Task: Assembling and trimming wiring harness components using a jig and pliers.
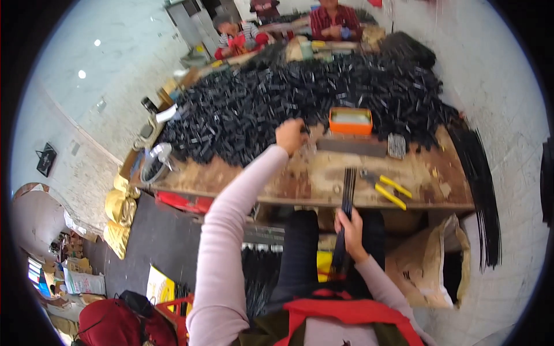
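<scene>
My left hand (291,136) is at the near edge of a big heap of small black pieces (254,106), arm stretched forward. Its fingers are curled closed, and whatever they may hold is hidden. Close to my lap, below the table's front edge, my right hand (350,230) grips a bundle of thin black strips (348,193). The bundle stands nearly upright, its top reaching over the table edge. Just right of it, pliers with yellow handles (392,189) lie on the wooden table (277,179).
Behind the pliers are a flat dark metal bar (352,147), an orange tin (350,121) and a small grey block (396,146). Long black strips (479,190) hang off the right edge above an open sack (430,259). A clear container (154,164) stands left. People (334,23) sit at the far end.
</scene>
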The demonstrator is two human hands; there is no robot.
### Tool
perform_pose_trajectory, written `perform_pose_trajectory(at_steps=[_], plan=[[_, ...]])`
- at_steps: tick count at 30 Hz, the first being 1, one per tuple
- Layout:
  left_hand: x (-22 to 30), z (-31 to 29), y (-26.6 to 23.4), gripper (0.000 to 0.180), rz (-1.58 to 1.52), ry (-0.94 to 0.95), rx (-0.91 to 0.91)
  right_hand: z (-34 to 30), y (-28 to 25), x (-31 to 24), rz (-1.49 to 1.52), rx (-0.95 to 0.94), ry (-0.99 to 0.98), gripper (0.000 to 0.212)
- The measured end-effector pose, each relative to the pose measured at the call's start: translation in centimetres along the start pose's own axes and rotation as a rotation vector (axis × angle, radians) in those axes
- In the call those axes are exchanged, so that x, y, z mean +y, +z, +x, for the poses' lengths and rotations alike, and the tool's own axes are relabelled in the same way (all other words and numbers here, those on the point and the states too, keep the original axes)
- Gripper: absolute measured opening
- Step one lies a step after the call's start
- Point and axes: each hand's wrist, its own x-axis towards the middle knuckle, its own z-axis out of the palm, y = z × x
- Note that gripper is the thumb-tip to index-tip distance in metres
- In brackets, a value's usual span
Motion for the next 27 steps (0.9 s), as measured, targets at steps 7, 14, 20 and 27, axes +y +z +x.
perform_pose_trajectory(at_steps=[7,14,20,27], plan=[[0.9,-2.2,-2.3,0.022,-0.298,0.086,-0.155,-1.2,-0.6,0.3,0.005,0.002,0.008,0.010],[4.4,-13.0,-1.8,0.020,-0.550,-0.033,-0.232,-0.9,1.4,-0.5,-0.038,0.002,-0.013,0.012],[8.1,-8.7,-3.3,0.024,-1.034,-0.147,-0.430,-3.2,2.3,-0.5,0.087,-0.142,0.051,0.056],[20.6,-17.4,-16.1,0.034,-1.357,0.446,-0.783,-7.9,3.6,-4.6,-0.484,-0.302,-0.282,0.028]])
